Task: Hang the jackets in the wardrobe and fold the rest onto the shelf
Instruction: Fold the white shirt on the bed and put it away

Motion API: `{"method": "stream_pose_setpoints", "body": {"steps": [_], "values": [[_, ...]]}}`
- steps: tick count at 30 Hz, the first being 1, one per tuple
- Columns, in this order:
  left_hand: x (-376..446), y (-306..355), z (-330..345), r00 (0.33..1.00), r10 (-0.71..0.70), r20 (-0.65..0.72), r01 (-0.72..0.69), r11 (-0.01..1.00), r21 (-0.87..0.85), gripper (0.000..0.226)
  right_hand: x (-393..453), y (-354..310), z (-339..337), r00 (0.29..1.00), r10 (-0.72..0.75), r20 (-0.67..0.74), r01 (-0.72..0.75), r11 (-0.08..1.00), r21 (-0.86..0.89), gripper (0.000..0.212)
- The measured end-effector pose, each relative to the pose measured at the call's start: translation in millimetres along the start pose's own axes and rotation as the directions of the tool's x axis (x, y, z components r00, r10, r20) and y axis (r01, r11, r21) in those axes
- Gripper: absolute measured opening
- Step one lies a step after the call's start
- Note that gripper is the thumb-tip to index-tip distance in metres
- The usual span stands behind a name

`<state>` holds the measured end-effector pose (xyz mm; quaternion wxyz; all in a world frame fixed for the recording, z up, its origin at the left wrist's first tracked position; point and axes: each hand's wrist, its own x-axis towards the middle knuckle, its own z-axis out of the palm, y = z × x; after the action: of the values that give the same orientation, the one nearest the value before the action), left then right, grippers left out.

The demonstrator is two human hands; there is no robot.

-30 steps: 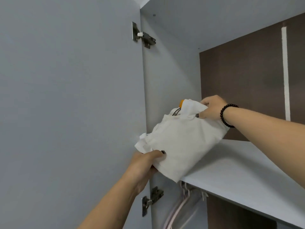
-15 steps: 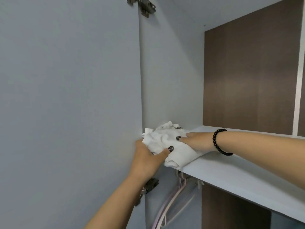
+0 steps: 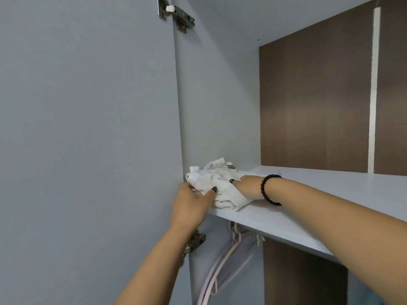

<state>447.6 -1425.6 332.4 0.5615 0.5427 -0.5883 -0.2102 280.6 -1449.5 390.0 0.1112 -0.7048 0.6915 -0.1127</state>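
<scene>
Resting on the left front corner of the shelf (image 3: 330, 194), a folded white garment (image 3: 220, 186) lies bunched against the grey side wall (image 3: 215, 106) of the wardrobe, its near edge close to the shelf's front lip. Both hands are on it.

The left hand (image 3: 191, 205) reaches up from below the shelf edge; its thumb (dark nail polish shows on it) presses on top of the cloth while the other fingers curl around the garment's near left corner, so the hand grips the fabric between thumb and fingers. How far those fingers wrap underneath cannot be told, since the back of the hand hides them.

The right hand (image 3: 246, 187) comes in from the right, lying on the shelf with a black bead bracelet (image 3: 267, 190) at the wrist. Its thumb lies on the garment's top and its fingers seem tucked against the cloth's right side; whether they pinch the cloth or only press it cannot be told.

Under the shelf, pale hangers (image 3: 222, 265) hang from a rail fitting. A metal hinge (image 3: 178, 15) sits at the top of the open grey door (image 3: 88, 128), and another hinge (image 3: 196, 242) shows just behind the left wrist. The wardrobe's back panel (image 3: 312, 106) is brown.
</scene>
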Motion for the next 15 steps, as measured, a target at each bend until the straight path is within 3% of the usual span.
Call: {"method": "stream_pose_setpoints", "body": {"steps": [3,8,12,15], "values": [[-8,11,-31,0.999,0.04,-0.025,-0.039,0.998,0.043,0.022,-33,-21,-6,0.987,-0.128,-0.096,0.146,0.965,0.219,0.036],[-42,37,-91,0.993,0.117,0.0,-0.117,0.99,0.08,0.012,-97,-54,7,0.942,-0.226,-0.249,0.288,0.923,0.255,0.063],[-80,46,-145,0.982,0.186,0.032,-0.189,0.965,0.18,0.012,-147,-84,35,0.894,-0.259,-0.365,0.348,0.915,0.204,0.063],[-114,46,-190,0.968,0.232,0.1,-0.251,0.923,0.293,0.014,-186,-105,57,0.882,-0.295,-0.368,0.372,0.915,0.157,0.066]]}}
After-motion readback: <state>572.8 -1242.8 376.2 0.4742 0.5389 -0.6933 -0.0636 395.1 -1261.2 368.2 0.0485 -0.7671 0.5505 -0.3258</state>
